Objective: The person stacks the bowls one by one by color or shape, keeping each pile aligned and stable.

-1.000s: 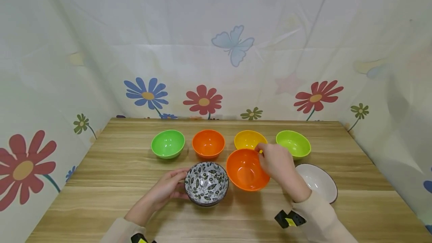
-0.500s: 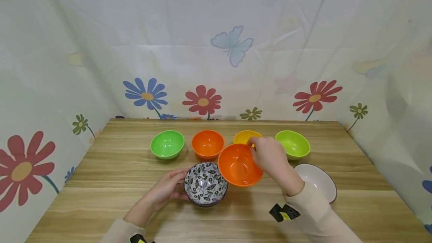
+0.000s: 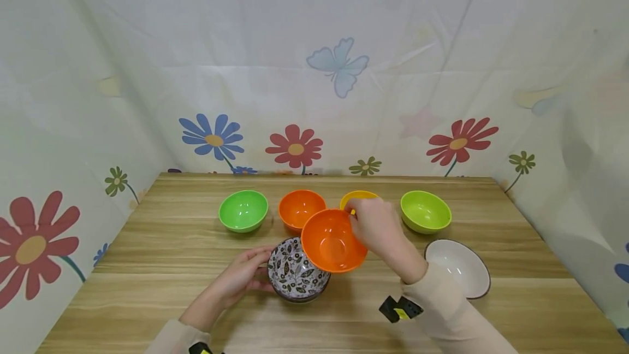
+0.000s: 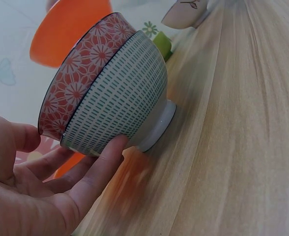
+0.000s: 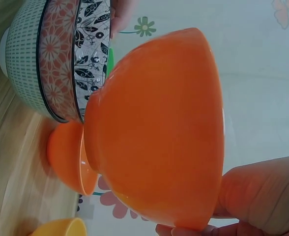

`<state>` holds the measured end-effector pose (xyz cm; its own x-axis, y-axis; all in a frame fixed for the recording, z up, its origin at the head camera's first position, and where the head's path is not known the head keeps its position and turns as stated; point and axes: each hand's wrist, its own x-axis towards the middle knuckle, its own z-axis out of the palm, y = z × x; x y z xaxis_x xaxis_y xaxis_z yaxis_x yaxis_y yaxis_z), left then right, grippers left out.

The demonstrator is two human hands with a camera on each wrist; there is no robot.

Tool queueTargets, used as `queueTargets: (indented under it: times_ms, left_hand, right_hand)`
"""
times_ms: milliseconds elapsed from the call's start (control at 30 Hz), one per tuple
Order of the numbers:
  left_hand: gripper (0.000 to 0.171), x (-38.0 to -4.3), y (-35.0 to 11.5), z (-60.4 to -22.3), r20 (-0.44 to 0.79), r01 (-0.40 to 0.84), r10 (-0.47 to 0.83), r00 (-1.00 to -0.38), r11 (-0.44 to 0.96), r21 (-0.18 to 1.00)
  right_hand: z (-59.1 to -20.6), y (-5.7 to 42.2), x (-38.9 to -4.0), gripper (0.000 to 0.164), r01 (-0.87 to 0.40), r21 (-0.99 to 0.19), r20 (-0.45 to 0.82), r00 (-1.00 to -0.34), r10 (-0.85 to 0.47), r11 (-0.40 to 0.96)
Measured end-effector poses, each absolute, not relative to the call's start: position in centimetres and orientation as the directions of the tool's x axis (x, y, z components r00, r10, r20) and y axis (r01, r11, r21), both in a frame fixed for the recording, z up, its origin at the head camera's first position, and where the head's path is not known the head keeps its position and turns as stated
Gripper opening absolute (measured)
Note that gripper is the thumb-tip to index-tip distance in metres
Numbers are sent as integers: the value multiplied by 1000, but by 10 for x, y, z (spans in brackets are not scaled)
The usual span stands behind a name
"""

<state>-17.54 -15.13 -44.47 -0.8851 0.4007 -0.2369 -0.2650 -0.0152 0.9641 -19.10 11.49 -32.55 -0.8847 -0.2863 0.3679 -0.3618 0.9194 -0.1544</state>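
Note:
Near the table's middle stands a stack of patterned bowls (image 3: 295,277). In the left wrist view, a red-flowered bowl (image 4: 75,81) sits in a green-dashed bowl (image 4: 120,93); a black-and-white leaf pattern shows inside the stack. My left hand (image 3: 248,272) holds the stack's left side, thumb at the upper rim and fingers against the lower wall. My right hand (image 3: 378,228) pinches the far right rim of a larger orange bowl (image 3: 334,242). This bowl is raised and tilted, its base close to the stack's right rim in the right wrist view.
Along the back stand a green bowl (image 3: 243,211), a smaller orange bowl (image 3: 301,206), a yellow bowl (image 3: 357,195), partly hidden, and a lime bowl (image 3: 425,212). A white bowl with a dark rim (image 3: 459,266) stands right of my right forearm. Flowered cloth (image 3: 314,97) hangs behind the table.
My right hand has carried the larger orange bowl leftward, from beside the patterned stack to overlapping its right part. My left hand has stayed on the stack.

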Motion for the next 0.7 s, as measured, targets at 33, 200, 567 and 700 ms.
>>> queueTargets:
  times_ms: [33, 200, 567, 700]
  left_hand:
    - [51, -175, -151, -445, -236, -265, 401, -885, -16, 964]
    - [51, -175, -152, -445, -235, -264, 403, -885, -18, 964]
    - [51, -175, -152, -443, -229, -263, 415, -881, -26, 964]
    - [52, -175, -152, -444, -227, -263, 412, -882, -30, 964]
  right_hand:
    - [-326, 114, -191, 7, -366, -154, 372, -882, -289, 918]
    - [-329, 107, -192, 7, -383, -180, 369, -880, -299, 906]
    - [-333, 92, -188, 10, -389, -244, 298, -902, -313, 888]
    - [-336, 88, -189, 9, -402, -260, 293, -899, -324, 878]
